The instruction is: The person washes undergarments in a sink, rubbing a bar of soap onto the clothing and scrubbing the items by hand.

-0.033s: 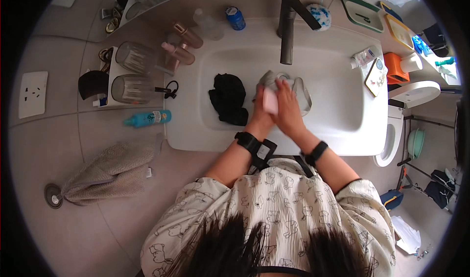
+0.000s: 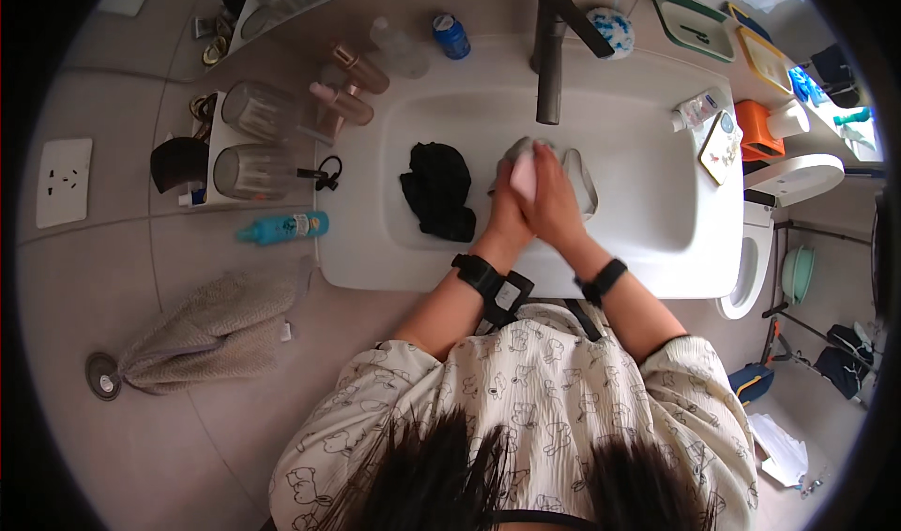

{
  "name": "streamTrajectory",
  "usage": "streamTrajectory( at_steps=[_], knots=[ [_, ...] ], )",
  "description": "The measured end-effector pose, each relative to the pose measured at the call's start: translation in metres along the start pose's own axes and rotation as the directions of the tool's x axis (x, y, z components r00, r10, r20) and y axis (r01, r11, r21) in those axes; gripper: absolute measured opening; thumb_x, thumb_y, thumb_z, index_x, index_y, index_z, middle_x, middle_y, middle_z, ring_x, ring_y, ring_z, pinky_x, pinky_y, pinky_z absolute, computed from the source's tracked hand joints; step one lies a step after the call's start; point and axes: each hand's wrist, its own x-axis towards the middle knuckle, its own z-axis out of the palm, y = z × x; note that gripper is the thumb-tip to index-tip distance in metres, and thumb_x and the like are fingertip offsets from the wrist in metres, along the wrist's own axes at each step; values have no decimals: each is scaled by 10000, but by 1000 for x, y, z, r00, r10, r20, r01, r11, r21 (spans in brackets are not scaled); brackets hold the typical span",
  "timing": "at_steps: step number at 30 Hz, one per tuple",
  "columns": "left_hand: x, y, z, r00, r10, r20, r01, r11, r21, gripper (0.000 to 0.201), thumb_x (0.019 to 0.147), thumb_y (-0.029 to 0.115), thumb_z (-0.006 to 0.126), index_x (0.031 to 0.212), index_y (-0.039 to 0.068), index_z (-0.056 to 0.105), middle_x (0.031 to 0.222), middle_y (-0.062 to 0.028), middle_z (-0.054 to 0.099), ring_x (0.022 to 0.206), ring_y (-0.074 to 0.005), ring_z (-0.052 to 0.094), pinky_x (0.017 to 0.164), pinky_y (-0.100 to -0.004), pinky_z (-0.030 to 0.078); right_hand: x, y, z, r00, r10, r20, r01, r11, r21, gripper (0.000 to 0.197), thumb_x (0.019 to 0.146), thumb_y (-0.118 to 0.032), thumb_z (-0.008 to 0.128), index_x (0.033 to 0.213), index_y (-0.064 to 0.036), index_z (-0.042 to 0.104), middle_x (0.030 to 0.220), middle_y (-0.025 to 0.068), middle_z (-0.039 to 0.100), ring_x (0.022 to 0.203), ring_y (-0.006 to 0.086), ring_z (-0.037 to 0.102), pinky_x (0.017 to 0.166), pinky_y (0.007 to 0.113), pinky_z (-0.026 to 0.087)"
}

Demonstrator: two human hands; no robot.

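Over the middle of the white sink (image 2: 648,202), my left hand (image 2: 507,214) and my right hand (image 2: 556,202) are pressed together around a pink bar of soap (image 2: 524,174). One face of the soap shows between the palms. Just beyond and partly beneath the hands lies a pale grey cloth item (image 2: 582,179) with a strap-like loop, its left part mostly hidden. To the left of my hands, a crumpled black cloth (image 2: 437,191) rests on the basin floor without touching them. The dark tap (image 2: 550,80) stands behind, its spout above the basin.
Pink bottles (image 2: 347,104), a clear bottle (image 2: 399,50) and a blue can (image 2: 451,36) line the back left rim. A clear tube (image 2: 696,110) and a soap dish (image 2: 720,148) sit at the right rim. A turquoise bottle (image 2: 283,228) and a grey towel (image 2: 211,334) are at the left.
My right hand has closed in against the left, and less of the soap's face shows. The soap is turned slightly. Both cloths look unmoved.
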Motion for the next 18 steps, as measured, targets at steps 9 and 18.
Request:
streamTrajectory(
  at_steps=[9,18],
  knots=[
    [8,-4,-8,995,35,-97,-18,985,171,437,887,455,394,1173,131,458,1120,-54,533,1024,-195,522,881,-335,428,2,-1,-15,897,390,207,-437,854,282,340,818,-190,518,1101,-23,429,1012,230,539,955,405,503,799,415,409],
    [-1,-16,9,1000,6,-2,-5,963,269,386,934,324,357,1241,91,382,1220,-79,463,1117,-211,462,950,-356,380,57,10,-28,746,614,257,-665,712,227,296,825,-223,523,1018,-12,445,1023,211,545,946,375,517,749,417,426]
  ],
)
